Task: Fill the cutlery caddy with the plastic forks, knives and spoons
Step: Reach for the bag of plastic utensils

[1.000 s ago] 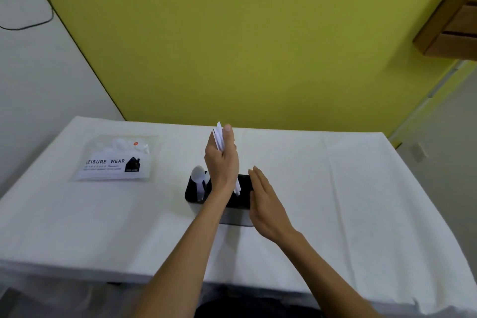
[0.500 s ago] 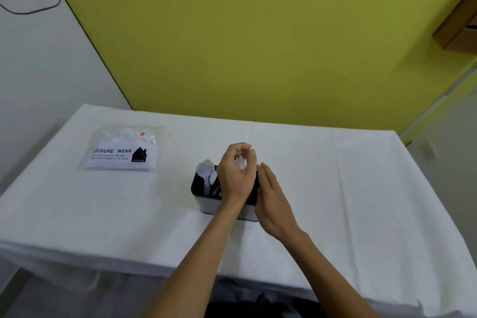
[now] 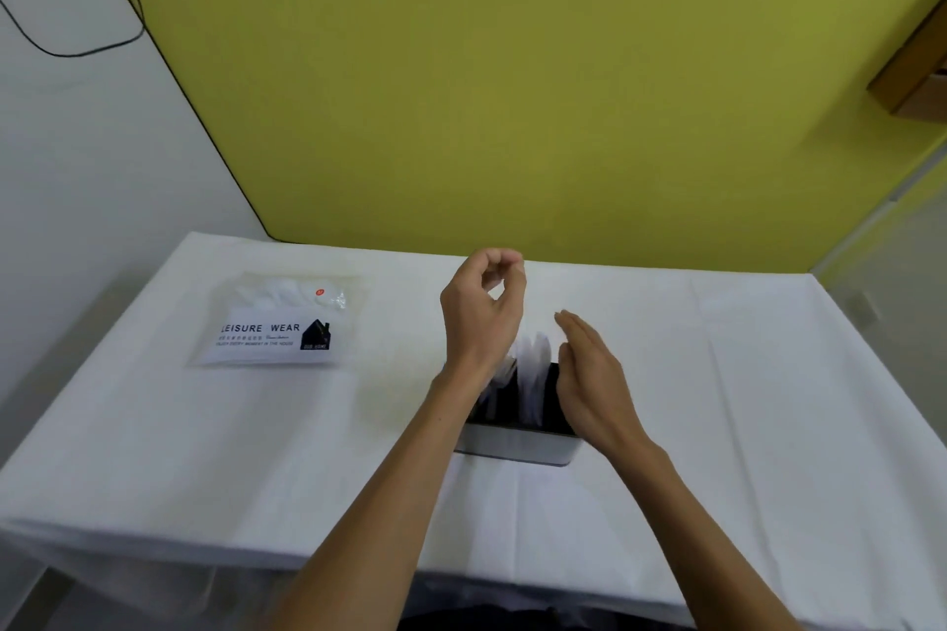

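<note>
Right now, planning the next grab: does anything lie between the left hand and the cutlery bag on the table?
Nothing visible does. The left hand hovers over the caddy, and the bag lies flat to its left, apart from the caddy, with only white tablecloth between them.

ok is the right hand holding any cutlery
No, the right hand is open, fingers straight, beside the caddy.

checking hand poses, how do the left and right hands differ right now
The left hand is curled, thumb meeting fingertips, with nothing visible in it; the right hand is flat with straight fingers. The left hand hangs above the caddy; the right hand sits lower at its right end. Both are bare.
</note>
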Motion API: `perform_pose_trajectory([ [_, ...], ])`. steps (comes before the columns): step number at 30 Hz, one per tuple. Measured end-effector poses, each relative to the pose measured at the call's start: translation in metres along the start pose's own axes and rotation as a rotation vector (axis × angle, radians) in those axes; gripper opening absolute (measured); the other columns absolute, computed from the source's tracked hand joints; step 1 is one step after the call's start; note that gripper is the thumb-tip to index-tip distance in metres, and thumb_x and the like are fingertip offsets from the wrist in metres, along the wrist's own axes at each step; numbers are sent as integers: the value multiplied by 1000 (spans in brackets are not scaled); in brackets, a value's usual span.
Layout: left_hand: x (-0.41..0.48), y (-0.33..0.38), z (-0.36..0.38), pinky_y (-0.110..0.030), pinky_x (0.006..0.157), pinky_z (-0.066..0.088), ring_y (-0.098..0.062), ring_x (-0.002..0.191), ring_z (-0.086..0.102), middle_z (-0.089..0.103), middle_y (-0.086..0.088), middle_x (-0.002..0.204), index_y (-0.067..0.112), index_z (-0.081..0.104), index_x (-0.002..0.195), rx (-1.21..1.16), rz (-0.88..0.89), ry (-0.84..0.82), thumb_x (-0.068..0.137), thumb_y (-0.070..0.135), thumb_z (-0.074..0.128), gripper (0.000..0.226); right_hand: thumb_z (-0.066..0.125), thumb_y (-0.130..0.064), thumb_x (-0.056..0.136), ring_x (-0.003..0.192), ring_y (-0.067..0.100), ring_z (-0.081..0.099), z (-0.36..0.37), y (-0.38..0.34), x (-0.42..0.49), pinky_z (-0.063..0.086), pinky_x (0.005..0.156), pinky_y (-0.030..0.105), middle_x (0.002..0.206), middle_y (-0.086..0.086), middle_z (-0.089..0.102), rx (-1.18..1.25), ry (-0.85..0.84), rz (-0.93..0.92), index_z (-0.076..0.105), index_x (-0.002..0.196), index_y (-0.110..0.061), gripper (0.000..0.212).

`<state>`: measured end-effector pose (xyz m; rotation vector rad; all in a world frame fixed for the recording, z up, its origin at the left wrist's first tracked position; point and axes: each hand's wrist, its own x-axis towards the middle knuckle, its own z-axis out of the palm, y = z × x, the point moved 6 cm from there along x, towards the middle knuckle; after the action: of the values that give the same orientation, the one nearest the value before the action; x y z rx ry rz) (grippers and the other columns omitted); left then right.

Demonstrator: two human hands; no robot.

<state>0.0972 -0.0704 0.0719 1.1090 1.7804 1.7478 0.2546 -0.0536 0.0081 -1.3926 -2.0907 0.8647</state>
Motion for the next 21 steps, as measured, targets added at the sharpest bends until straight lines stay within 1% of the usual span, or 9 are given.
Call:
perform_pose_trajectory([
  [3, 22, -6, -29, -16, 78, 50, -7, 81, 64, 72, 8, 89, 14, 71, 93, 1, -19, -11, 93, 12, 65, 7, 34, -5, 102, 145, 17, 32, -2, -34, 18, 21, 118, 24, 155, 6, 39, 12, 65, -38, 41, 147, -6, 46],
  [5, 37, -13, -53, -14, 75, 48, -7, 78, 62, 72, 7, 87, 13, 72, 94, 2, -44, 6, 93, 13, 65, 6, 35, -5, 102, 144, 19, 35, 4, -59, 32, 24, 118, 26, 154, 6, 41, 3, 79, -68, 43, 146, -7, 45],
  [8, 51, -29, -88, -15, 71, 48, -5, 75, 61, 72, 9, 85, 17, 72, 92, 28, -92, 38, 91, 15, 66, 6, 35, -5, 102, 142, 22, 37, 19, -91, 46, 28, 117, 30, 152, 8, 44, -27, 59, -102, 44, 145, -6, 44],
  [10, 58, -50, -115, -17, 73, 49, -6, 79, 65, 73, 7, 87, 21, 72, 91, 41, -170, 74, 90, 16, 66, 7, 34, -4, 101, 142, 23, 38, 39, -113, 53, 29, 117, 34, 152, 9, 44, -43, 19, -129, 44, 145, -5, 45],
  [14, 65, -103, -176, -35, 84, 57, -13, 87, 72, 75, 5, 87, 26, 71, 89, 38, -381, 170, 87, 17, 67, 10, 34, -5, 100, 144, 22, 33, 98, -148, 70, 27, 119, 34, 155, 9, 39, -108, -127, -173, 40, 148, -5, 48],
  [17, 59, -144, -212, -43, 87, 59, -20, 94, 71, 74, -3, 98, 27, 67, 89, 16, -563, 215, 89, 14, 64, 13, 34, -6, 100, 144, 25, 32, 144, -161, 83, 28, 118, 36, 156, 11, 36, -144, -283, -136, 37, 149, -3, 49],
  [19, 55, -171, -236, -46, 90, 59, -23, 97, 69, 71, -7, 103, 25, 65, 92, 8, -678, 238, 90, 13, 62, 13, 35, -10, 101, 143, 27, 34, 178, -167, 91, 28, 116, 33, 155, 12, 38, -106, -388, -47, 38, 148, -3, 48],
  [20, 52, -181, -245, -46, 90, 59, -24, 95, 69, 70, -9, 103, 22, 64, 93, -15, -731, 249, 91, 12, 60, 11, 36, -14, 101, 141, 27, 36, 193, -168, 94, 29, 113, 32, 152, 12, 41, -81, -435, 21, 40, 146, -3, 46],
  [21, 51, -193, -256, -46, 90, 59, -25, 91, 68, 71, -11, 101, 19, 64, 92, -36, -774, 263, 91, 11, 59, 9, 38, -18, 101, 135, 28, 42, 211, -167, 98, 33, 110, 33, 145, 11, 48, -53, -475, 101, 45, 141, -3, 43],
])
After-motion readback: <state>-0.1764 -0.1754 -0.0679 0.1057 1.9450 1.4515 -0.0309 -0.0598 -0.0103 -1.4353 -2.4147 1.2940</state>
